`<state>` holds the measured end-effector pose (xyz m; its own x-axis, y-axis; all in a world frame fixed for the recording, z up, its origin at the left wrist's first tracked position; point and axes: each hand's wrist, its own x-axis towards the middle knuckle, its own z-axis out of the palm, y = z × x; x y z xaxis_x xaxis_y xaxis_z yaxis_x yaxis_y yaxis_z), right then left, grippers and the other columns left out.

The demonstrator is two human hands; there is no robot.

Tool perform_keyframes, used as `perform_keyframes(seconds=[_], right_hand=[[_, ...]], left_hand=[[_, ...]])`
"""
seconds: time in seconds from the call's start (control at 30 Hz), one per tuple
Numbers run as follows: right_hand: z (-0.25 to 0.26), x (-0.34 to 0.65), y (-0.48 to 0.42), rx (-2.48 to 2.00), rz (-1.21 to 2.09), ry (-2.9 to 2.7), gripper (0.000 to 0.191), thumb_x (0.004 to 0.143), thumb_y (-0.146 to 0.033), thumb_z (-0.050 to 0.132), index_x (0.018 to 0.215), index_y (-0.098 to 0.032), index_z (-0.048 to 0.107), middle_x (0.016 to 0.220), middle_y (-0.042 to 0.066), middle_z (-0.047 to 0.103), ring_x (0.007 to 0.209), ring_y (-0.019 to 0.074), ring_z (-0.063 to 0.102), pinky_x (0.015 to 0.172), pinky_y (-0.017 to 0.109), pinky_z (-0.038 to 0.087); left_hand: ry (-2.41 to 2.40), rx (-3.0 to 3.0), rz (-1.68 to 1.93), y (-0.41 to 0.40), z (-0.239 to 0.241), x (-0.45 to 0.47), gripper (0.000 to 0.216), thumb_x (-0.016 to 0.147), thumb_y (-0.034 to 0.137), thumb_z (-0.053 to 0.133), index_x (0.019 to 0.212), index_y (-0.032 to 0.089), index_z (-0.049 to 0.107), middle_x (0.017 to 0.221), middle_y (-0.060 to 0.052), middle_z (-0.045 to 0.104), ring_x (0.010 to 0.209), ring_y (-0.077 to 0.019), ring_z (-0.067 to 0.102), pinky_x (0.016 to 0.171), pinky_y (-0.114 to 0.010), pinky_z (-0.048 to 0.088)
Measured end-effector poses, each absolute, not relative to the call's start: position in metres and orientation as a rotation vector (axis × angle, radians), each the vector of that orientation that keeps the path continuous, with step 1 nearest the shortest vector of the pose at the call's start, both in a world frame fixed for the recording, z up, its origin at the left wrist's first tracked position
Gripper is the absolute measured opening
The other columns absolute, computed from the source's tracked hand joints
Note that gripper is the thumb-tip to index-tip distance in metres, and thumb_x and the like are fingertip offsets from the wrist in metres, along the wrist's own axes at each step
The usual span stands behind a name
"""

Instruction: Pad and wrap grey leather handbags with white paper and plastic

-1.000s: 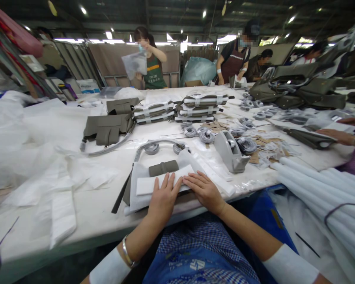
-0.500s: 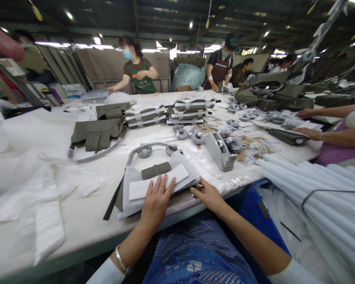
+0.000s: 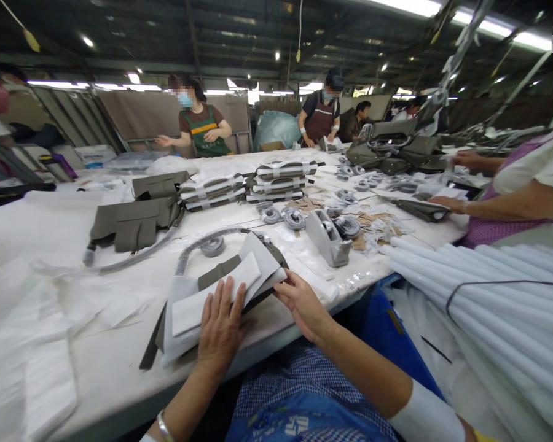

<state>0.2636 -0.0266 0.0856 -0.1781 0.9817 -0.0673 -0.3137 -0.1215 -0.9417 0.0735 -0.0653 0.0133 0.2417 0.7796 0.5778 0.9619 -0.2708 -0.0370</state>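
Note:
On the table's near edge lies a grey-green bag (image 3: pixel 220 271) partly wrapped in a thin white foam sheet (image 3: pixel 263 261). A thick white foam strip (image 3: pixel 188 312) lies across it. My left hand (image 3: pixel 220 334) rests flat on the strip and the sheet, its fingers stretched out. At the bag's right end my right hand (image 3: pixel 301 301) pinches the folded corner of the foam sheet between thumb and fingers. A dark strap end (image 3: pixel 151 344) sticks out at the left. Behind the bag curves a handle (image 3: pixel 198 240) in grey wrapping.
A grey tape dispenser (image 3: pixel 326 239) stands right of the bag, near coiled wrapped straps (image 3: pixel 293 218). Stacked wrapped bags (image 3: pixel 283 178) and an unwrapped bag (image 3: pixel 133 224) lie behind. White foam rolls (image 3: pixel 479 294) are at the right. A co-worker's hand (image 3: pixel 447 204) works nearby.
My right hand has taken the sheet's corner and lifted it inward. The sheet's right end now folds up. My left hand stays on the foam strip. The whole view has shifted.

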Motion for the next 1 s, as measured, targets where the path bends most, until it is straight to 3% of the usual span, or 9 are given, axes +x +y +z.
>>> perform_keyframes(seconds=[0.13, 0.23, 0.33, 0.4, 0.47, 0.63, 0.7, 0.87, 1.0], right_hand=[[0.083, 0.278, -0.017, -0.982, 1.418, -1.381, 0.041, 0.084, -0.024, 0.059, 0.125, -0.023, 0.062, 0.113, 0.004, 0.072, 0.1, 0.0229, 0.07, 0.091, 0.038, 0.057], [0.069, 0.313, 0.015, -1.221, 1.001, -1.784, 0.027, 0.093, -0.035, 0.055, 0.108, -0.02, 0.071, 0.094, 0.005, 0.075, 0.085, 0.0225, 0.072, 0.083, 0.037, 0.058], [0.059, 0.348, 0.06, -1.461, 0.366, -1.972, 0.026, 0.095, -0.03, 0.053, 0.108, -0.016, 0.07, 0.106, 0.013, 0.072, 0.1, 0.0274, 0.068, 0.094, 0.044, 0.052], [0.056, 0.36, 0.089, -1.535, 0.225, -1.976, 0.035, 0.089, -0.024, 0.061, 0.121, -0.011, 0.063, 0.126, 0.02, 0.063, 0.119, 0.0326, 0.058, 0.105, 0.05, 0.044], [0.054, 0.363, 0.112, -1.574, 0.212, -1.999, 0.044, 0.082, -0.018, 0.068, 0.125, -0.008, 0.06, 0.133, 0.025, 0.058, 0.128, 0.0353, 0.051, 0.109, 0.053, 0.039], [0.061, 0.357, 0.145, -1.568, 0.293, -2.044, 0.012, 0.081, -0.013, 0.066, 0.091, -0.015, 0.073, 0.099, 0.018, 0.072, 0.109, 0.0335, 0.063, 0.1, 0.051, 0.046], [0.074, 0.353, 0.152, -1.515, 0.359, -2.024, 0.012, 0.085, -0.017, 0.061, 0.082, -0.017, 0.072, 0.092, 0.015, 0.073, 0.101, 0.031, 0.067, 0.096, 0.05, 0.049], [0.128, 0.329, 0.153, -1.283, 0.711, -1.973, 0.027, 0.096, -0.03, 0.047, 0.106, -0.017, 0.068, 0.099, 0.009, 0.075, 0.084, 0.0192, 0.072, 0.075, 0.034, 0.06], [0.171, 0.311, 0.116, -0.831, 1.452, -1.677, 0.034, 0.085, -0.032, 0.067, 0.117, -0.023, 0.062, 0.117, 0.007, 0.07, 0.079, 0.0138, 0.072, 0.053, 0.02, 0.058]], left_hand=[[-1.569, -2.078, -0.721, -0.061, 0.017, 0.062, 0.077, 0.096, 0.02, 0.054, 0.158, 0.023, 0.009, 0.157, -0.016, 0.035, 0.144, -0.0337, 0.032, 0.112, -0.052, 0.037], [-1.549, -2.088, -0.753, -0.059, 0.02, 0.052, 0.075, 0.096, 0.017, 0.052, 0.158, 0.025, 0.011, 0.155, -0.014, 0.038, 0.143, -0.0327, 0.035, 0.111, -0.05, 0.039], [-1.585, -2.071, -0.813, -0.059, 0.025, 0.047, 0.074, 0.096, 0.016, 0.051, 0.158, 0.026, 0.012, 0.156, -0.012, 0.039, 0.143, -0.0315, 0.036, 0.112, -0.049, 0.039], [-1.629, -2.04, -0.855, -0.058, 0.028, 0.044, 0.075, 0.095, 0.017, 0.052, 0.158, 0.026, 0.012, 0.156, -0.011, 0.038, 0.143, -0.0311, 0.037, 0.112, -0.049, 0.039], [-1.661, -2.01, -0.884, -0.056, 0.03, 0.042, 0.076, 0.095, 0.017, 0.053, 0.158, 0.026, 0.013, 0.156, -0.011, 0.037, 0.143, -0.031, 0.037, 0.113, -0.049, 0.039], [-1.692, -1.964, -0.916, -0.05, 0.031, 0.038, 0.074, 0.095, 0.018, 0.052, 0.158, 0.028, 0.014, 0.156, -0.009, 0.039, 0.141, -0.0304, 0.039, 0.112, -0.049, 0.041], [-1.697, -1.955, -0.926, -0.049, 0.032, 0.036, 0.073, 0.095, 0.019, 0.051, 0.157, 0.028, 0.015, 0.155, -0.009, 0.04, 0.141, -0.0304, 0.04, 0.111, -0.049, 0.042], [-1.709, -1.869, -1.008, -0.049, 0.036, 0.032, 0.073, 0.095, 0.019, 0.053, 0.157, 0.026, 0.016, 0.153, -0.011, 0.043, 0.138, -0.0301, 0.044, 0.11, -0.048, 0.043], [-1.743, -1.812, -1.082, -0.05, 0.041, 0.026, 0.076, 0.094, 0.02, 0.055, 0.157, 0.025, 0.014, 0.152, -0.01, 0.044, 0.135, -0.0302, 0.048, 0.108, -0.046, 0.046]])
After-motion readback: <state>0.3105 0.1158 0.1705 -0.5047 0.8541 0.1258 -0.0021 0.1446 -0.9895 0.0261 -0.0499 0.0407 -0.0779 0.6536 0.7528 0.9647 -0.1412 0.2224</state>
